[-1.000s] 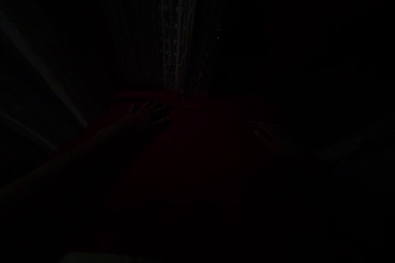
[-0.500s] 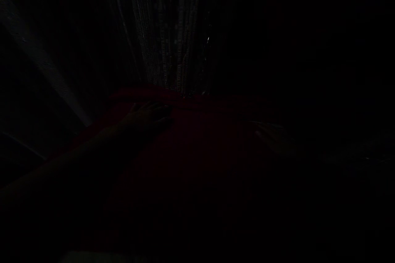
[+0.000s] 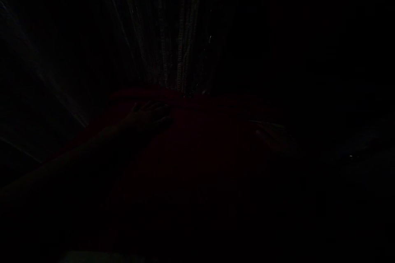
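Note:
The head view is very dark. A red cloth (image 3: 197, 139) spreads across the middle, with a raised fold along its far edge. My left hand (image 3: 148, 115) lies flat on the cloth near that fold, fingers spread and pointing right. Farther right, my right hand (image 3: 274, 137) rests on or just above the cloth, its fingers stretched toward the left; most of it fades into shadow. I see nothing held in either hand.
Behind the cloth hangs a patterned curtain (image 3: 182, 49) with vertical folds. A pale slanting strip (image 3: 55, 86) runs down the left side. At the bottom edge is a light patch (image 3: 95, 256) I cannot identify. The right side is nearly black.
The view has grown a little darker. Both hands stay in almost the same place on the cloth; a small glint at the far right has shifted left.

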Action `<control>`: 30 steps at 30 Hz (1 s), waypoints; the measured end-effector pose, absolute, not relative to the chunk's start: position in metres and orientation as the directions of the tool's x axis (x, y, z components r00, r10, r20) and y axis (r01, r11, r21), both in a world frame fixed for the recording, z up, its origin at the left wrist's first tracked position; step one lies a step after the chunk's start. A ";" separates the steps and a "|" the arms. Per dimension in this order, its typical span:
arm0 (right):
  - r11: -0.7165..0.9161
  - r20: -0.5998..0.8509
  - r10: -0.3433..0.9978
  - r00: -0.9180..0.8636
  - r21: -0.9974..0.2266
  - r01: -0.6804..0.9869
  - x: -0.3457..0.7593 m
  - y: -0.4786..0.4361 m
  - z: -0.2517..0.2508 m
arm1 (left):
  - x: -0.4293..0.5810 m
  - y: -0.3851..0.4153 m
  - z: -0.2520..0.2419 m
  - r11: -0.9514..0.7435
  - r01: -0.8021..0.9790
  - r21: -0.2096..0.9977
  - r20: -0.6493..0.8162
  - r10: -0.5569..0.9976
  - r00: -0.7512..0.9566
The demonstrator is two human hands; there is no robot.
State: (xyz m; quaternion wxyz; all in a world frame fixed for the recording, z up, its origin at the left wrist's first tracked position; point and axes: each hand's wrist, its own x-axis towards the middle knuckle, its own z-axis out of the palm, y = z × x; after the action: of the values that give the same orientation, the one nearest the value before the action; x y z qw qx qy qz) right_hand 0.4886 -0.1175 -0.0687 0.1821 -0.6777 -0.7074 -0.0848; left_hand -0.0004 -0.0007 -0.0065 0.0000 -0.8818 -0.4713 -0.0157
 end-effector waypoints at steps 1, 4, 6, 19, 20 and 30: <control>0.065 0.376 0.927 -0.011 -0.129 0.990 0.489 -0.117 -0.069 | 0.001 -0.001 -0.006 -0.539 0.842 0.033 0.035 0.843 0.538; 0.056 0.374 0.927 -0.004 -0.129 0.990 0.491 -0.116 -0.072 | 0.004 -0.003 -0.006 -0.506 0.860 0.073 0.047 0.863 0.503; 0.072 0.371 0.929 -0.017 -0.136 0.988 0.492 -0.115 -0.074 | 0.005 -0.003 -0.007 -0.507 0.858 0.076 0.049 0.862 0.505; 0.051 0.335 0.942 0.012 -0.178 0.983 0.486 -0.119 -0.066 | 0.001 0.005 -0.012 -0.531 0.845 0.067 0.058 0.848 0.527; 0.062 0.341 0.940 0.000 -0.172 0.983 0.487 -0.119 -0.067 | 0.001 0.006 -0.013 -0.525 0.848 0.066 0.064 0.851 0.522; 0.029 0.359 0.932 0.046 -0.200 0.979 0.479 -0.118 -0.067 | 0.002 0.009 -0.016 -0.522 0.852 0.027 0.076 0.851 0.519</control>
State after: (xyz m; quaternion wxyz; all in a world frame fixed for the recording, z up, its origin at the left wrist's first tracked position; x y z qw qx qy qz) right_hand 0.4794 -0.1180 -0.0672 0.2021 -0.6944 -0.6882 -0.0583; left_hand 0.0016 0.0089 -0.0159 0.0067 -0.8715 -0.4887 -0.0399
